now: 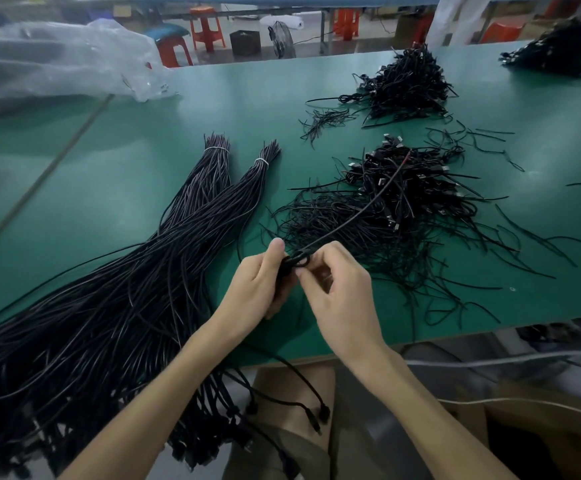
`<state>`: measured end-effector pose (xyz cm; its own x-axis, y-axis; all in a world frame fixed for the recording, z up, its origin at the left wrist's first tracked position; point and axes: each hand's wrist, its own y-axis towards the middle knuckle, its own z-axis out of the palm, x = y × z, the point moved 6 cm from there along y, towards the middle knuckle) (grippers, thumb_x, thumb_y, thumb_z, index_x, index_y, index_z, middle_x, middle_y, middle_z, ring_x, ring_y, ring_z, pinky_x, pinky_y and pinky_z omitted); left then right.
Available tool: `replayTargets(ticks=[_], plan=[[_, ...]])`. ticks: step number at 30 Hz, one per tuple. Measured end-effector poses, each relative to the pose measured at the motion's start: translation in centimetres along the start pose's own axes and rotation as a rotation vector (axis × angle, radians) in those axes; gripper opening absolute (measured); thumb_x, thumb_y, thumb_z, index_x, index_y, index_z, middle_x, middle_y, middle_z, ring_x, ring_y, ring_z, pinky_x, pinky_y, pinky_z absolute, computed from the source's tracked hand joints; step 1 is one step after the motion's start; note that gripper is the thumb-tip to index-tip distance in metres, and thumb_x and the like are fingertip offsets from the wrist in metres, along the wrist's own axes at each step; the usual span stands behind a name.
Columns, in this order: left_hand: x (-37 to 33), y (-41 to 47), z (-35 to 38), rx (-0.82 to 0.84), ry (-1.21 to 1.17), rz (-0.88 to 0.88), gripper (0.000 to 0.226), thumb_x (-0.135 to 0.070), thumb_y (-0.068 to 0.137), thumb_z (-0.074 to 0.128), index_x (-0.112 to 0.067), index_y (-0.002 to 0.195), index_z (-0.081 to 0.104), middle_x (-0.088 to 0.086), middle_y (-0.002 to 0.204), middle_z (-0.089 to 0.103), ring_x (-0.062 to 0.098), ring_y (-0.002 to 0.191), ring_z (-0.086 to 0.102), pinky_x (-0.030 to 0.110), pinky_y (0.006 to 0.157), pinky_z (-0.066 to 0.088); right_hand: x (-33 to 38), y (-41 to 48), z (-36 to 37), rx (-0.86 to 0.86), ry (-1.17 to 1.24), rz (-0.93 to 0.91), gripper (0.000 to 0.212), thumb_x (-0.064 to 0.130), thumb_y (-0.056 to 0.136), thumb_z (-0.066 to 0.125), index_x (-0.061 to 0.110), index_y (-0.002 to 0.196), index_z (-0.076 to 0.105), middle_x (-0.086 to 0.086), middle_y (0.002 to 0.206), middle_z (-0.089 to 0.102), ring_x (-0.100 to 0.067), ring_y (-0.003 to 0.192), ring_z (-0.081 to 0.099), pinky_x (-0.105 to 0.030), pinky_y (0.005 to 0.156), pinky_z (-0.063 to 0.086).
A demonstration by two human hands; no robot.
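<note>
Black cable, a single length, runs from the two hands up toward one o'clock, with its lower end wound into a small loop just below the middle of the view, above the near edge of the green table. The left hand has its fingers curled round the wound part, thumb pointing up. The right hand pinches the loop between thumb and forefinger, its other fingers loosely bent. At nine o'clock lie two long bundles of straight black cables, each bound near its far tip by one white tie, so two ties in all. Three heaps of short cables sit on the table: one at two o'clock just beyond the hands, one at one o'clock farther off, and one at the far corner. A clear plastic bag lies at ten o'clock. Any print on the plugs is too small to read.
</note>
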<state>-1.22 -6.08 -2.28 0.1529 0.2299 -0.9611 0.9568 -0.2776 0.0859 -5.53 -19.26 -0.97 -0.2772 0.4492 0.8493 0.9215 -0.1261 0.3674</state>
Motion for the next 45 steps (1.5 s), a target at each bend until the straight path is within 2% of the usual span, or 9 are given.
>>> replayTargets(ticks=[5, 9, 15, 22, 27, 32, 36, 40, 45], plan=[[-1.1, -0.7, -0.2, -0.004, 0.149, 0.099, 0.056, -0.044, 0.106, 0.039, -0.004, 0.071, 0.057, -0.001, 0.071, 0.058, 0.020, 0.056, 0.057, 0.037, 0.053, 0.051, 0.0, 1.1, -1.3, -0.093, -0.085, -0.047, 0.016, 0.011, 0.098, 0.065, 0.013, 0.085, 0.056, 0.008, 0.088, 0.053, -0.010, 0.077, 0.056, -0.028, 0.069, 0.047], [-2.8, -1.7, -0.3, 0.143, 0.347, 0.272, 0.040, -0.044, 0.101, 0.048, -0.022, 0.070, 0.061, -0.009, 0.102, 0.056, 0.016, 0.080, 0.060, 0.023, 0.064, 0.049, 0.7, 1.3, -1.6, -0.012, -0.187, -0.154, 0.018, 0.006, 0.099, 0.061, 0.011, 0.084, 0.052, 0.006, 0.089, 0.048, -0.014, 0.071, 0.051, -0.036, 0.064, 0.046], [-5.1, -2.1, -2.0, 0.040, 0.463, 0.511, 0.023, -0.034, 0.094, 0.070, -0.014, 0.082, 0.069, -0.001, 0.143, 0.052, 0.020, 0.138, 0.044, 0.032, 0.111, 0.038, 3.5, 0.9, -1.7, 0.099, -0.217, -0.424, 0.015, -0.010, 0.088, 0.061, 0.003, 0.085, 0.054, 0.003, 0.088, 0.045, -0.011, 0.072, 0.039, -0.023, 0.066, 0.033], [-7.6, -1.1, -1.8, -0.077, 0.367, 0.556, 0.016, -0.024, 0.100, 0.065, -0.013, 0.090, 0.071, -0.006, 0.092, 0.064, 0.016, 0.088, 0.063, 0.018, 0.078, 0.046, 3.8, 0.9, -2.7, -0.089, -0.069, -0.366, 0.019, -0.007, 0.092, 0.064, 0.003, 0.080, 0.054, -0.001, 0.083, 0.048, -0.017, 0.070, 0.044, -0.021, 0.066, 0.037], [-7.1, 0.7, -1.2, -0.056, 0.246, 0.239, 0.025, -0.024, 0.110, 0.047, -0.020, 0.098, 0.068, -0.005, 0.077, 0.068, 0.013, 0.060, 0.061, 0.033, 0.061, 0.051, 3.9, 1.2, -2.7, -0.174, -0.337, -0.523, 0.018, -0.005, 0.098, 0.060, 0.000, 0.081, 0.058, -0.010, 0.081, 0.050, -0.021, 0.070, 0.047, -0.028, 0.069, 0.045], [-4.9, 2.0, -1.3, 0.298, 0.074, -0.066, 0.030, -0.003, 0.110, 0.039, -0.002, 0.115, 0.068, 0.007, 0.075, 0.067, 0.025, 0.057, 0.062, 0.039, 0.066, 0.058, 2.0, 0.7, -2.2, -0.148, -0.510, -0.566, 0.014, -0.010, 0.092, 0.062, 0.001, 0.083, 0.060, -0.011, 0.082, 0.053, -0.027, 0.071, 0.054, -0.037, 0.069, 0.052], [-3.9, 1.5, -1.0, 0.439, 0.118, -0.015, 0.032, 0.005, 0.099, 0.059, -0.007, 0.128, 0.066, 0.007, 0.087, 0.068, 0.018, 0.074, 0.066, 0.032, 0.076, 0.057, 0.1, 1.0, -2.7, -0.107, -0.361, -0.402, 0.015, -0.007, 0.095, 0.060, 0.003, 0.085, 0.056, -0.004, 0.086, 0.048, -0.014, 0.070, 0.042, -0.028, 0.063, 0.041], [-3.9, 2.1, -1.0, 0.192, 0.455, 0.110, 0.009, -0.026, 0.091, 0.074, -0.020, 0.098, 0.073, 0.005, 0.092, 0.062, 0.016, 0.084, 0.059, 0.024, 0.075, 0.044, -0.4, 0.6, -2.1, -0.087, -0.236, -0.305, 0.018, -0.003, 0.096, 0.064, 0.005, 0.084, 0.053, 0.001, 0.087, 0.045, -0.012, 0.068, 0.040, -0.026, 0.060, 0.036], [-3.9, 2.3, -0.1, 0.140, 0.483, 0.045, 0.054, -0.037, 0.107, 0.049, -0.005, 0.064, 0.044, -0.005, 0.057, 0.043, 0.012, 0.052, 0.038, 0.028, 0.054, 0.032, 1.2, 0.8, -2.3, -0.103, -0.325, -0.417, 0.018, -0.003, 0.098, 0.062, 0.003, 0.082, 0.056, -0.005, 0.083, 0.049, -0.016, 0.069, 0.044, -0.024, 0.064, 0.041]])
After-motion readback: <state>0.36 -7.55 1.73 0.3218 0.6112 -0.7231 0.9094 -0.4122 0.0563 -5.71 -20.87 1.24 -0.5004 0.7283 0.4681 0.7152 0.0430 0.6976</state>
